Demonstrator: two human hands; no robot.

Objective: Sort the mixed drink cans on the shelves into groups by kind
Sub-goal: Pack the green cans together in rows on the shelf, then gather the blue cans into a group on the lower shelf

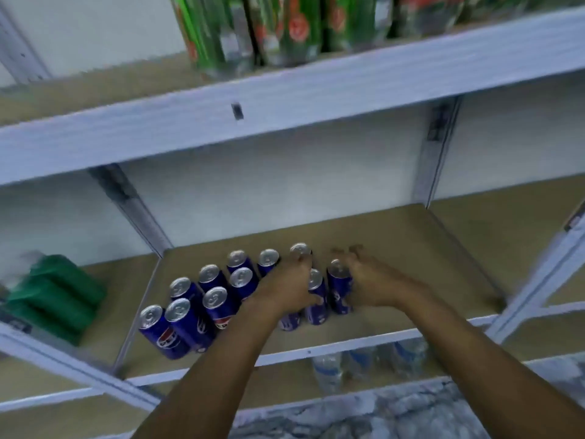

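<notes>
1. At the left edge of the frame, green packs [60, 293] lie stacked on the neighbouring shelf bay. They are blurred, so I cannot tell whether they are cans; sorted wrongly, they would spoil the grouping.
2. At lower centre, blue cans [190, 315] stand tightly together on the middle shelf [427, 248]. The front ones sit near its edge, so I judge that a nudge from a forearm could tip one off.
3. The left hand [285, 289] rests over the cans in the middle of the cluster, fingers curled down round one below the palm; which one it grips is partly hidden. Dragging it could topple its touching neighbours.
4. The right hand [370, 280] wraps the rightmost can [340, 286] from the side, fingers [354, 253] loosely curled behind it. The grip looks light, so the can may slip.
5. At the top of the frame, green bottles [278, 30] stand at the upper shelf's front edge; bumping it while rising might shake them.
</notes>
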